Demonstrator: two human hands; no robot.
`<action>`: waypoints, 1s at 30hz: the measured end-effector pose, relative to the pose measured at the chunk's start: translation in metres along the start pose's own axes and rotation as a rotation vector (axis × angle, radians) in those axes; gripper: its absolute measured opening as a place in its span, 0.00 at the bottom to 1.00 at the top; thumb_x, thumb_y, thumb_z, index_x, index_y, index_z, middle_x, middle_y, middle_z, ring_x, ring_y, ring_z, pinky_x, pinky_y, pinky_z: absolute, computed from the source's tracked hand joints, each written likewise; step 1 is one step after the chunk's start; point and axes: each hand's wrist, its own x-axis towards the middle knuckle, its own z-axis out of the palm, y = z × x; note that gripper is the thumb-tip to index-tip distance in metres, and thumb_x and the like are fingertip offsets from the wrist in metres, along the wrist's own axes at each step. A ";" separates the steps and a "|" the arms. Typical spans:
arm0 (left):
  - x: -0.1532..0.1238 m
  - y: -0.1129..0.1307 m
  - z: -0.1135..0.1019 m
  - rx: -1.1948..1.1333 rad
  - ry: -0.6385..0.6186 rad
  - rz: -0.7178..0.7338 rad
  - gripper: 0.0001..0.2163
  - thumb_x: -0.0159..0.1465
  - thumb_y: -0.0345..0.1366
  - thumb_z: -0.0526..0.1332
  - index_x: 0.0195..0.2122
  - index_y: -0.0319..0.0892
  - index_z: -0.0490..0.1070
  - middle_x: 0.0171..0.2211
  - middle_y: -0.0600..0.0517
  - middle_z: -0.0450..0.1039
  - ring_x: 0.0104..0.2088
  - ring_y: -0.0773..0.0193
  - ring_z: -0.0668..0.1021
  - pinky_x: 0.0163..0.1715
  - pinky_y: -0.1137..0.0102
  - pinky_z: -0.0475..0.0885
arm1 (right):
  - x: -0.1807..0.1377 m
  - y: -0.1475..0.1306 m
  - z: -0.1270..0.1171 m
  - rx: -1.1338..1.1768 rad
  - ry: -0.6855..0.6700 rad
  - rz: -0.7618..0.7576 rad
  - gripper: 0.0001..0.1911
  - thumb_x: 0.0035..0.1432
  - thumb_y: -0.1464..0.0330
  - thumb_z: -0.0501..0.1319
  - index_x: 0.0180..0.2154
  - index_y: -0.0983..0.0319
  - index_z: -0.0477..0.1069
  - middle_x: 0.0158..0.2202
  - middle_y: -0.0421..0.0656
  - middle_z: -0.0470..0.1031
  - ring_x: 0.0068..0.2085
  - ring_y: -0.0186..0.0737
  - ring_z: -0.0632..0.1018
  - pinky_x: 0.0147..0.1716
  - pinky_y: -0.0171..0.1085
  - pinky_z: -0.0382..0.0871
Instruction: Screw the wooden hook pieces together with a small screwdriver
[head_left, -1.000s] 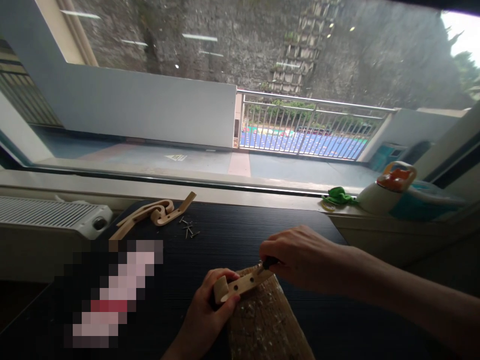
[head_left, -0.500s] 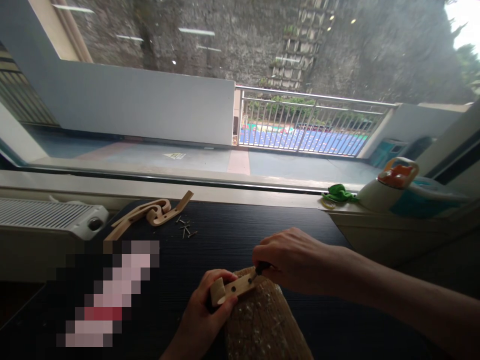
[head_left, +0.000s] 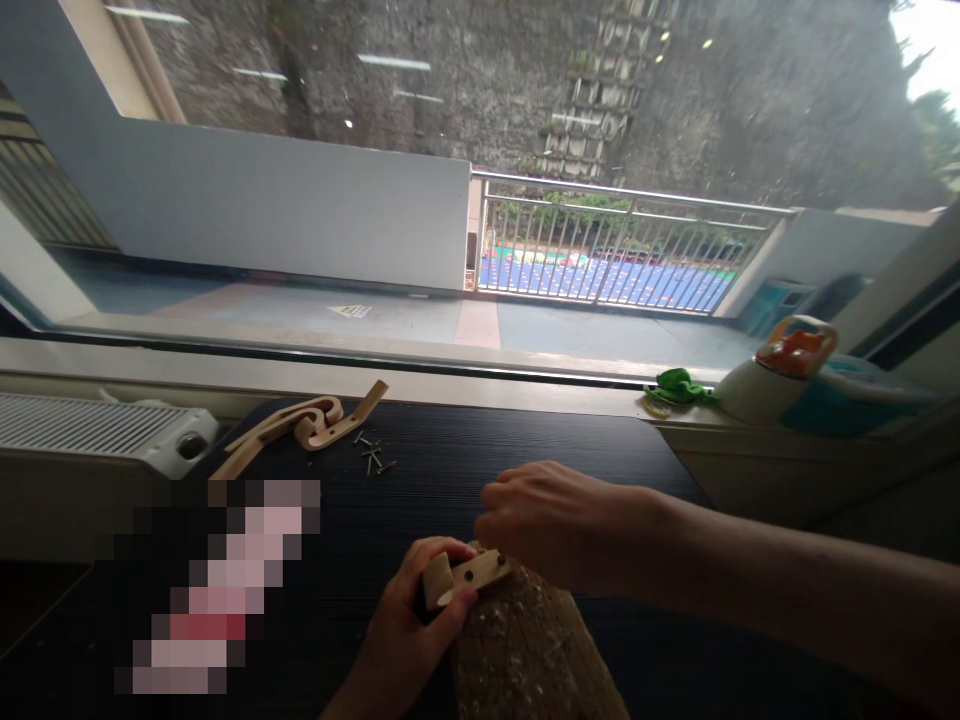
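My left hand (head_left: pixel 420 610) grips the curled end of a small wooden piece with holes (head_left: pixel 469 577), pressing it on a rough wooden block (head_left: pixel 525 655) on the black table (head_left: pixel 420 480). My right hand (head_left: pixel 551 525) is closed in a fist over the other end of that piece. A dark tool handle showed in its fingers a moment ago; now the fist hides it. Both hands touch the wooden piece.
Curved wooden parts (head_left: pixel 300 425) and several small screws (head_left: pixel 373 457) lie at the table's far left. A white radiator (head_left: pixel 97 430) stands left. On the sill at the right sit a green cloth (head_left: pixel 675 385) and a white-and-orange toy (head_left: pixel 780 375). A blurred patch (head_left: pixel 225 580) covers something at the left.
My right hand has slid left along the wooden piece, now covering the dark tool handle seen earlier. My left hand keeps its grip and hardly moves.
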 end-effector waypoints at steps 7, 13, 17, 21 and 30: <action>0.001 0.003 -0.001 -0.003 -0.013 0.007 0.09 0.56 0.37 0.59 0.39 0.45 0.69 0.39 0.51 0.72 0.39 0.60 0.75 0.44 0.68 0.69 | 0.006 0.002 0.009 0.007 0.012 0.087 0.08 0.53 0.76 0.54 0.30 0.64 0.71 0.28 0.44 0.74 0.29 0.37 0.74 0.24 0.33 0.57; 0.001 0.003 0.000 0.017 -0.003 0.044 0.09 0.56 0.35 0.59 0.39 0.44 0.70 0.38 0.51 0.73 0.40 0.60 0.75 0.45 0.67 0.69 | 0.002 0.003 0.006 0.000 -0.064 0.285 0.09 0.54 0.70 0.54 0.32 0.65 0.72 0.27 0.46 0.76 0.28 0.39 0.75 0.22 0.33 0.56; 0.001 0.002 0.000 0.019 0.012 0.065 0.10 0.56 0.35 0.59 0.39 0.44 0.70 0.38 0.51 0.73 0.39 0.61 0.76 0.43 0.69 0.70 | -0.001 -0.002 -0.007 -0.039 -0.074 0.288 0.08 0.53 0.71 0.56 0.35 0.64 0.72 0.29 0.47 0.76 0.29 0.39 0.75 0.24 0.33 0.58; 0.000 0.002 0.000 0.017 0.014 0.063 0.10 0.56 0.35 0.60 0.39 0.44 0.69 0.39 0.51 0.73 0.39 0.60 0.76 0.43 0.68 0.70 | -0.001 -0.010 -0.021 -0.076 -0.139 0.169 0.08 0.52 0.76 0.57 0.34 0.64 0.72 0.32 0.46 0.75 0.32 0.39 0.76 0.23 0.32 0.57; 0.000 -0.001 -0.001 0.019 -0.019 0.035 0.10 0.57 0.36 0.59 0.41 0.45 0.68 0.40 0.52 0.72 0.42 0.61 0.74 0.45 0.68 0.68 | 0.003 -0.005 -0.002 -0.015 -0.077 0.109 0.07 0.52 0.76 0.55 0.32 0.66 0.72 0.28 0.45 0.75 0.29 0.38 0.75 0.21 0.33 0.54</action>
